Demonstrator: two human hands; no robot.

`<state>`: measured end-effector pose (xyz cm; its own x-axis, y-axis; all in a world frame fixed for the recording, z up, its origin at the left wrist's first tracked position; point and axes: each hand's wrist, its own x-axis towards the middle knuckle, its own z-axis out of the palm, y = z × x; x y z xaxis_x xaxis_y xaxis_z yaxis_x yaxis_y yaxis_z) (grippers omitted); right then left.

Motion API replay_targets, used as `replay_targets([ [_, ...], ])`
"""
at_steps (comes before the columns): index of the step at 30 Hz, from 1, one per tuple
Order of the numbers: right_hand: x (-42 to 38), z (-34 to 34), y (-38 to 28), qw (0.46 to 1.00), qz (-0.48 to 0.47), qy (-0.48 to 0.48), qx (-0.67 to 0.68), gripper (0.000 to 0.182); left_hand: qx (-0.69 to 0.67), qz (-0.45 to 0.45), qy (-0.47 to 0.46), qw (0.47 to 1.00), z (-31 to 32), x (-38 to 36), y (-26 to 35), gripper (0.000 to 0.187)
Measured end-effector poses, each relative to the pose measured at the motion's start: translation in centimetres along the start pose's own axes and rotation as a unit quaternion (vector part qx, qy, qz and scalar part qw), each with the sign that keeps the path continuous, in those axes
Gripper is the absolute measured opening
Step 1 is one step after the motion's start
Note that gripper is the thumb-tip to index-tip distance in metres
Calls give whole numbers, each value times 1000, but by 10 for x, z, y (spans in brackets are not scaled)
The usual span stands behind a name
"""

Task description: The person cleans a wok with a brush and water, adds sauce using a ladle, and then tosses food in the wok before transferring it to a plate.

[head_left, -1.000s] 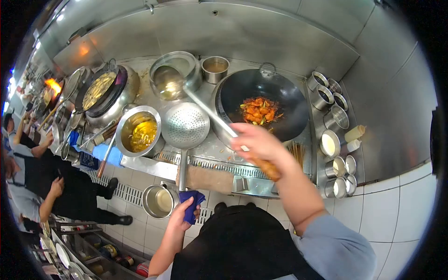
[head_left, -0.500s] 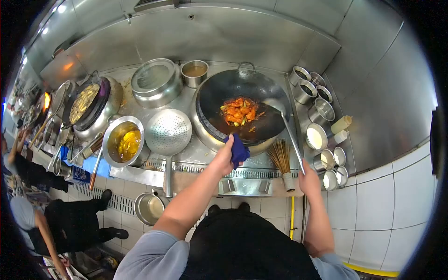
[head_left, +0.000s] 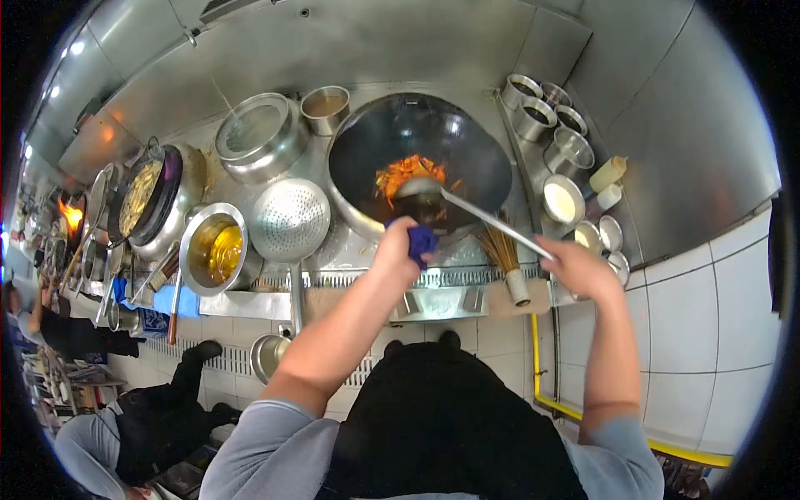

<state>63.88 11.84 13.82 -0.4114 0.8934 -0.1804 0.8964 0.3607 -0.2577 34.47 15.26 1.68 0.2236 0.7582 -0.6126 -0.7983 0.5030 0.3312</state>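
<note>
A large black wok (head_left: 362, 150) sits over the burner in front of me, tipped slightly toward me. Reddish-orange food pieces (head_left: 410, 169) lie in its bowl. With a folded purple cloth (head_left: 422, 242) in its grip, my left hand (head_left: 398, 250) is closed at the wok's near rim; the cloth hides the part of the rim it covers. My right hand (head_left: 581, 268) is closed around the end of a long metal ladle's handle. The head of the ladle (head_left: 421, 187) is down in the wok, against the near side of the food.
Left of the wok are a perforated strainer (head_left: 291, 218), a pot of yellow oil (head_left: 236, 217) and a lidded pot (head_left: 258, 137). A bamboo brush (head_left: 516, 286) lies near my right hand. Seasoning tins (head_left: 569, 154) line the right side. Co-workers (head_left: 158, 417) are at left.
My right hand has risen and moved right, and the ladle head has swung left onto the food. The wok has tipped toward me, its far handle dropping from view.
</note>
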Motion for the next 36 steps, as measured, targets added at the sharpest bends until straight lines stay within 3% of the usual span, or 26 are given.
replay_targets([
  [2, 34, 18, -21, 992, 113, 12, -52, 42, 13, 25, -19, 999, -25, 33, -6, 11],
  [5, 52, 45, -49, 974, 166, 72, -134, 42, 102, 51, 33, 993, -62, 26, -40, 12],
  [6, 50, 43, -50, 975, 164, 77, -129, 42, 107, 9, 79, 991, -63, 9, -45, 15],
  [9, 23, 20, -50, 979, 136, 88, -122, 44, 123, -24, 69, 990, -68, -1, -47, 14],
  [10, 14, -3, -60, 980, 169, 32, -105, 42, 100, 4, 77, 992, -56, 0, -41, 10],
  [13, -6, -25, -30, 994, 96, 33, -50, 42, 58, 18, 6, 998, -28, -8, -13, 9],
  [15, -12, -37, -27, 995, 79, -58, -18, 43, 48, 3, -19, 999, -9, -24, 4, 9],
  [16, -6, -27, -21, 995, 82, -60, -18, 43, 44, -22, -36, 998, -3, -28, 9, 9],
  [18, 21, 10, -1, 999, 48, 24, -5, 42, 34, 15, -26, 999, -17, 4, 11, 11],
  [20, 44, 32, -30, 986, 142, 23, -86, 42, 61, 36, -30, 997, -38, 21, 1, 12],
  [22, 52, 68, -40, 974, 156, 104, -124, 43, 119, 53, 19, 991, -60, 20, -23, 11],
  [24, 33, 73, -60, 971, 204, 119, -45, 46, 150, 30, 46, 987, -84, 24, -43, 13],
  [26, 7, 105, -37, 967, 84, 203, 129, 46, 146, 21, 78, 986, -72, 4, -49, 16],
  [27, -1, 114, -34, 946, 12, 227, 229, 44, 117, 35, 12, 992, -59, -10, -41, 14],
  [28, -9, 107, -42, 948, 13, 221, 230, 44, 91, 50, 36, 994, -56, -4, -35, 13],
  [29, -24, 89, -57, 894, 105, 107, 421, 42, 72, 40, 42, 996, -43, -8, -24, 12],
  [30, -34, 69, -68, 789, 189, -7, 585, 41, 54, 36, 44, 997, -28, -12, -9, 10],
  [31, -38, 51, -74, 792, 187, -11, 582, 41, 49, 39, 45, 997, -27, -10, -1, 10],
  [33, -37, 24, -80, 723, 226, 23, 652, 12, 63, 43, 18, 997, -24, -10, 15, 8],
  [36, -32, 26, -72, 705, 238, 68, 665, 15, 189, 108, 40, 975, -28, -27, 7, 9],
])
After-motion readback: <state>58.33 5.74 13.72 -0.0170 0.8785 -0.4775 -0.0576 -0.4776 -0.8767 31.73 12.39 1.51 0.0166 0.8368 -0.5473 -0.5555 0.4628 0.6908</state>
